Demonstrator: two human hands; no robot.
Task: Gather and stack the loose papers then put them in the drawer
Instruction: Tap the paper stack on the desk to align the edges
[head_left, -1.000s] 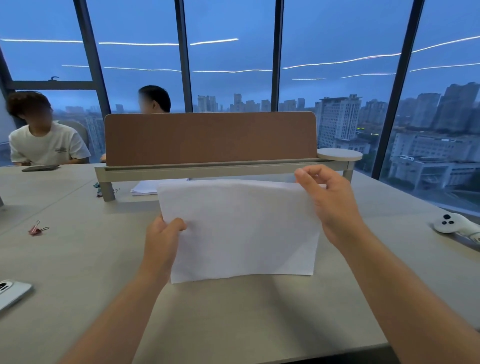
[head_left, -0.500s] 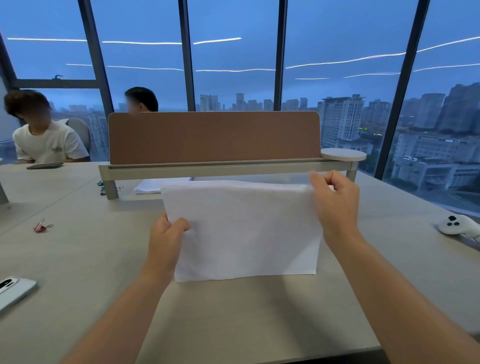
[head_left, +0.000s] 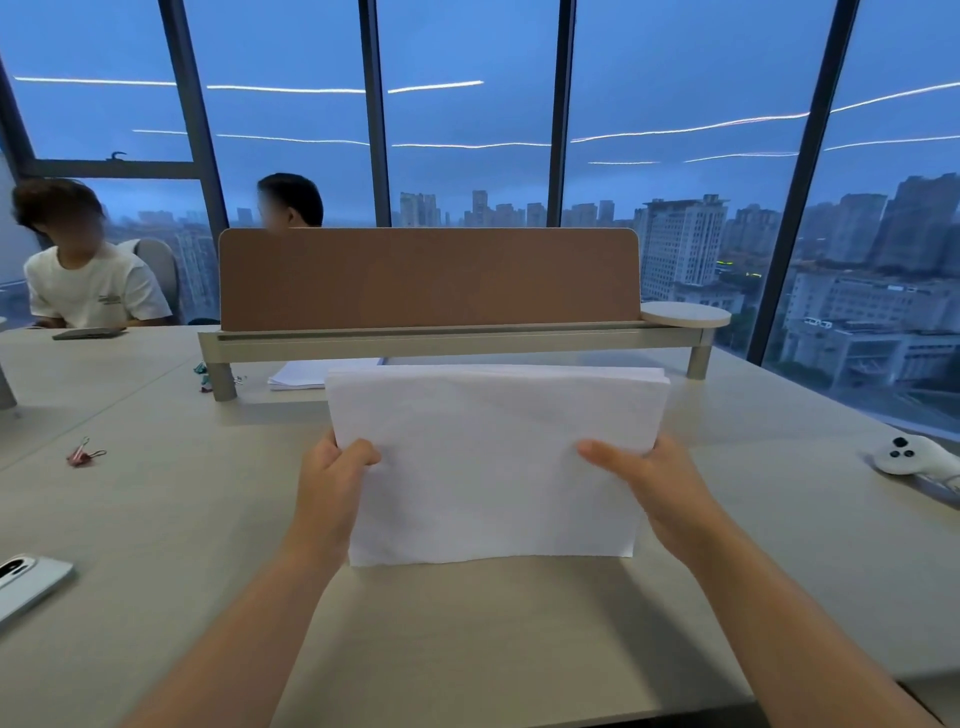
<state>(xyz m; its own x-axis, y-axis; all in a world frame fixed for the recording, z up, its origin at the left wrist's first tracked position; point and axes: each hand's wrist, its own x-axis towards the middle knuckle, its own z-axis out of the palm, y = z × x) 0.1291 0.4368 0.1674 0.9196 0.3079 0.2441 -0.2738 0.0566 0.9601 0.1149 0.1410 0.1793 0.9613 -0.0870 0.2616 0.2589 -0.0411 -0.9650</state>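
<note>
A stack of white papers (head_left: 493, 457) stands upright on its long bottom edge on the grey desk (head_left: 467, 623), right in front of me. My left hand (head_left: 332, 488) grips the stack's left side, thumb on the near face. My right hand (head_left: 649, 483) grips the right side at about the same height, thumb on the near face. A second small pile of white papers (head_left: 301, 375) lies flat under the raised shelf behind the stack. No drawer is in view.
A brown divider panel (head_left: 428, 278) on a raised shelf (head_left: 457, 340) crosses the desk behind the stack. A pink binder clip (head_left: 83, 455) and a phone (head_left: 26, 579) lie at the left, a white controller (head_left: 909, 456) at the right. Two people sit beyond the desk.
My right hand has slid from the stack's top right corner down to the middle of its right side. The stack still stands on its bottom edge.
</note>
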